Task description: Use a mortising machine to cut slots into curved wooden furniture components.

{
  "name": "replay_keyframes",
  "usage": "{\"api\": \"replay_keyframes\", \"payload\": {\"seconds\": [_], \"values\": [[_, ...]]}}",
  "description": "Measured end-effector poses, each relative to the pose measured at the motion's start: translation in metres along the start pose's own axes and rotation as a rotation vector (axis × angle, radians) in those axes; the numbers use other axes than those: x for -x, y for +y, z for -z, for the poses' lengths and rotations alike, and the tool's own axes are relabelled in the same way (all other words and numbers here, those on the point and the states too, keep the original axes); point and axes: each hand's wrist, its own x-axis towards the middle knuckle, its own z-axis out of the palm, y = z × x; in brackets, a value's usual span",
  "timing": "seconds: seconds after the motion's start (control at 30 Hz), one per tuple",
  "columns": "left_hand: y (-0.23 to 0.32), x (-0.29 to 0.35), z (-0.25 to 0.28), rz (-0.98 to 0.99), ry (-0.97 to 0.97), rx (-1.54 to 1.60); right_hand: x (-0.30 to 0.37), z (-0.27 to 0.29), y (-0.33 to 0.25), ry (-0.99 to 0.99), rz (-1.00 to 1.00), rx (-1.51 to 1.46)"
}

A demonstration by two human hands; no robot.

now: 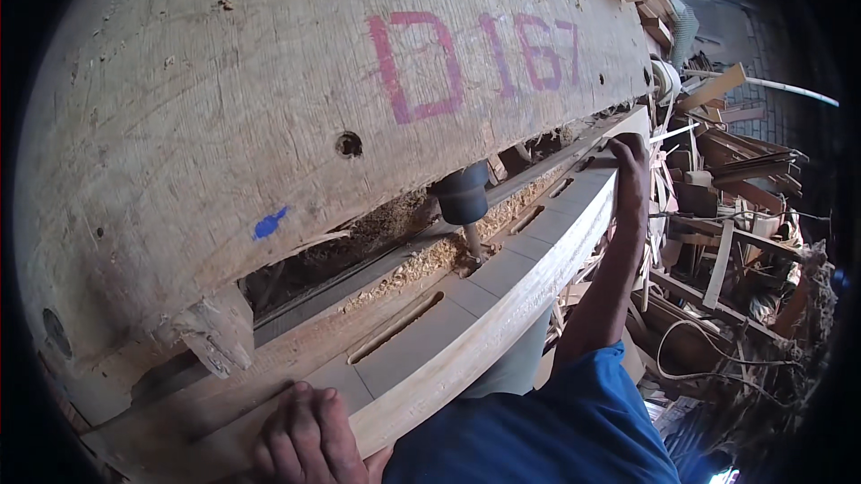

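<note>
A long pale wooden beam (489,351) runs from the lower left to the upper right, with pencil lines across its top and several elongated slots (395,328) cut into it. My left hand (309,437) grips its near end, fingers curled over the edge. Toward the far end, my right hand (630,150) is wrapped over the beam, the arm stretched out; its fingertips are partly hidden. Between the hands, a dark drill chuck (463,199) points down, its bit (473,240) at the beam's top among wood chips. Whether the bit is turning I cannot tell.
A big plywood panel (242,80) with painted marks and holes covers the upper left, above the chuck. Sawdust and shavings (417,267) line the beam's back side. Offcuts and wood strips (717,264) are heaped at the right. A broken wood block (215,331) juts below the panel.
</note>
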Motion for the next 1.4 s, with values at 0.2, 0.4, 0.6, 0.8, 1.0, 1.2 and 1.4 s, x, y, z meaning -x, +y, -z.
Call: {"api": "replay_keyframes", "payload": {"seconds": [0.2,0.4,0.6,0.8,1.0,1.2,1.4], "values": [[-0.004,0.000,0.002,-0.021,-0.024,0.012,0.001,0.002,0.005,0.001,0.001,0.032],[-0.007,0.002,0.004,-0.021,-0.053,0.019,0.000,0.003,0.011,0.003,-0.010,0.065],[-0.009,0.004,0.004,-0.012,-0.032,0.034,0.006,0.002,0.002,-0.006,-0.035,0.061],[-0.013,0.011,0.009,-0.011,-0.010,0.016,0.015,0.001,-0.009,-0.018,-0.032,0.078],[-0.021,0.016,0.013,-0.041,0.003,0.007,0.023,0.001,-0.013,-0.010,-0.043,0.089],[-0.024,0.018,0.014,-0.054,-0.011,0.030,0.032,0.001,-0.022,0.005,-0.048,0.174],[-0.030,-0.006,0.014,-0.143,-0.027,0.097,0.023,0.003,-0.009,0.018,-0.087,0.223]]}}
